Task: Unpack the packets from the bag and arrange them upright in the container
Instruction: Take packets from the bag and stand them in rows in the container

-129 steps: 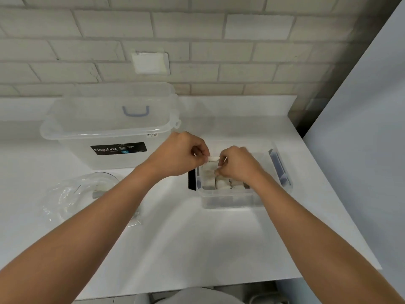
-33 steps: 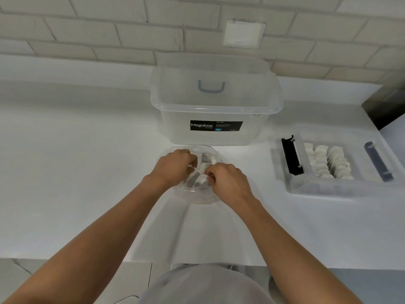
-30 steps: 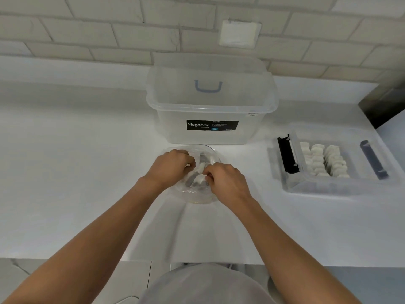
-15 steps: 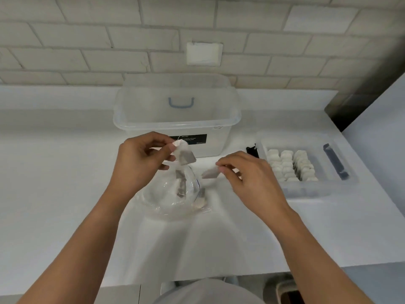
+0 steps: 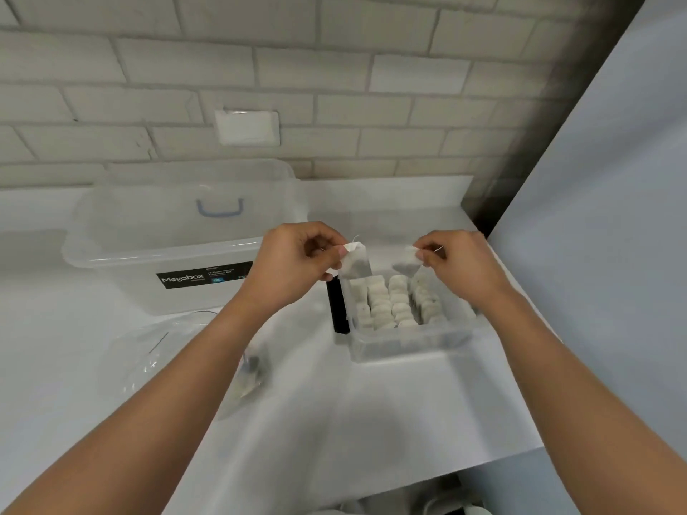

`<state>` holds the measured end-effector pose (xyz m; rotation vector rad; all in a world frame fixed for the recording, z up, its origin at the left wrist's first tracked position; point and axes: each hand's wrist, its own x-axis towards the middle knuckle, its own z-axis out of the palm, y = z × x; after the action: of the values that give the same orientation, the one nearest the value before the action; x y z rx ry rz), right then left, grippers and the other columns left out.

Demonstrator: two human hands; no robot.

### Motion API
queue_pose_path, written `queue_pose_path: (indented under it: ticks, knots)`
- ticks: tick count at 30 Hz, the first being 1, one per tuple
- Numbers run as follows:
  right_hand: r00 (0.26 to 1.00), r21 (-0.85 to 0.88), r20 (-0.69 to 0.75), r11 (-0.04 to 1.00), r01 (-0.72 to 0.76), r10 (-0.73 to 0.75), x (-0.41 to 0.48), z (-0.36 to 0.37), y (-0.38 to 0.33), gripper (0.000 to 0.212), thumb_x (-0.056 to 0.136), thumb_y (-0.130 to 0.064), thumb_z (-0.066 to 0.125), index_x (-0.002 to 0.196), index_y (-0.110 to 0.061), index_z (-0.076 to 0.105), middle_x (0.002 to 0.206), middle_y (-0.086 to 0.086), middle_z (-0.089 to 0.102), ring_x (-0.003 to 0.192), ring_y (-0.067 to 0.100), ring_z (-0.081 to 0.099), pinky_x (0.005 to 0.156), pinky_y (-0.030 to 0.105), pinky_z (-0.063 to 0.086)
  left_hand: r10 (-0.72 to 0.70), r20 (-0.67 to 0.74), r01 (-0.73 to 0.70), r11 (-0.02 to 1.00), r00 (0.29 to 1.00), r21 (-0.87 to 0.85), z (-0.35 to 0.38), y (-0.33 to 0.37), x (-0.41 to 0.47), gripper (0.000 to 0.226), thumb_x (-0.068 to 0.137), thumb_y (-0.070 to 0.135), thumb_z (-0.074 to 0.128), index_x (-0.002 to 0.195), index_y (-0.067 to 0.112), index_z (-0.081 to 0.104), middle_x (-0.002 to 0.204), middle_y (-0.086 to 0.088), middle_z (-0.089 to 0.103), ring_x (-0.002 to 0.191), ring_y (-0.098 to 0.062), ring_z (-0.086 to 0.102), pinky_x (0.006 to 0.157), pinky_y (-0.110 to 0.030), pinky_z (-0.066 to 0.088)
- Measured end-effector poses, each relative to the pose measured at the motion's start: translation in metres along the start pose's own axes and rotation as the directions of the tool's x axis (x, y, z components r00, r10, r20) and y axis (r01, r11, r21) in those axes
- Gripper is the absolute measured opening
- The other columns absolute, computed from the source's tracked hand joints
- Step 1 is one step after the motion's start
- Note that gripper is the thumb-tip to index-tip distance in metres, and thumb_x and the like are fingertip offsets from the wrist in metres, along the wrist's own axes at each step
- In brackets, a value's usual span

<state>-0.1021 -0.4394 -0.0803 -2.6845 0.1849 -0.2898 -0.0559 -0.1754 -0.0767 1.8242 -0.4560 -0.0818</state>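
Over one container (image 5: 409,347), two hands (image 5: 293,262) (image 5: 463,267) pinch two packets (image 5: 356,263) (image 5: 408,262).

1. "Megabox" stands in white letters on a black label (image 5: 202,277) stuck to the front wall of the large clear storage box (image 5: 148,236).
2. Right of the word, the same label carries smaller white lines and a blue patch (image 5: 218,279), all too blurred to read.
3. The label's right end is hidden behind the left hand (image 5: 293,262).
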Motion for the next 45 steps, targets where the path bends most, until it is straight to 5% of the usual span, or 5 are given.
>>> queue_pose_path:
  ticks: [9,18,22,26,45]
  knots:
    - [0.909,0.034,0.404,0.995,0.094,-0.1,0.046,0.054,0.013,0.015,0.092,-0.011,0.072,0.104,-0.015,0.08,0.089,-0.004,0.075,0.075,0.006,0.069,0.083,0.025,0.057,-0.076,-0.034,0.079,0.993,0.997,0.087,0.024,-0.015,0.009,0.004,0.088,0.02,0.078,0.087,0.016,0.076,0.074,-0.006,0.074,0.072,-0.02,0.075,0.064,-0.029,0.062]
    - [0.964,-0.386,0.253,0.905,0.179,-0.083,0.048,0.075,0.014,0.026,0.098,-0.042,0.062,0.098,-0.016,0.069,0.094,0.008,0.066,0.08,0.029,0.057,0.07,0.033,0.047,-0.12,-0.058,0.128,0.978,0.991,0.166,0.036,-0.022,0.008,0.002,0.089,0.014,0.076,0.087,0.015,0.076,0.074,-0.005,0.074,0.071,-0.019,0.075,0.067,-0.039,0.064]
    - [0.996,0.082,0.052,0.994,0.072,-0.076,0.031,0.039,0.019,0.012,0.091,-0.029,0.067,0.101,-0.031,0.074,0.093,-0.012,0.073,0.083,0.015,0.069,0.076,0.03,0.056,-0.067,-0.046,0.076,0.968,0.997,0.238,0.044,-0.018,0.014,0.003,0.089,0.019,0.077,0.087,0.022,0.076,0.075,0.003,0.074,0.064,-0.016,0.072,0.068,-0.035,0.063]
    - [0.948,0.545,0.298,0.836,-0.071,-0.113,0.006,0.007,0.011,0.034,0.085,-0.027,0.079,0.116,-0.039,0.071,0.1,-0.018,0.073,0.082,0.007,0.071,0.071,0.022,0.055,0.008,-0.012,-0.004,0.955,1.0,0.296,0.058,-0.01,0.02,0.003,0.088,0.024,0.077,0.091,0.023,0.078,0.08,0.01,0.074,0.065,0.0,0.066,0.065,-0.018,0.054]
    - [0.863,0.191,0.497,0.958,-0.215,0.094,0.037,0.079,0.045,0.007,0.083,-0.015,0.082,0.084,-0.011,0.078,0.07,0.004,0.076,0.067,0.015,0.076,0.081,0.033,0.062,-0.064,0.095,-0.028,0.672,0.993,0.74,0.054,-0.054,-0.017,0.05,0.106,0.04,0.041,0.15,0.016,0.045,0.153,0.001,0.049,0.134,-0.027,0.05,0.109,-0.038,0.043]
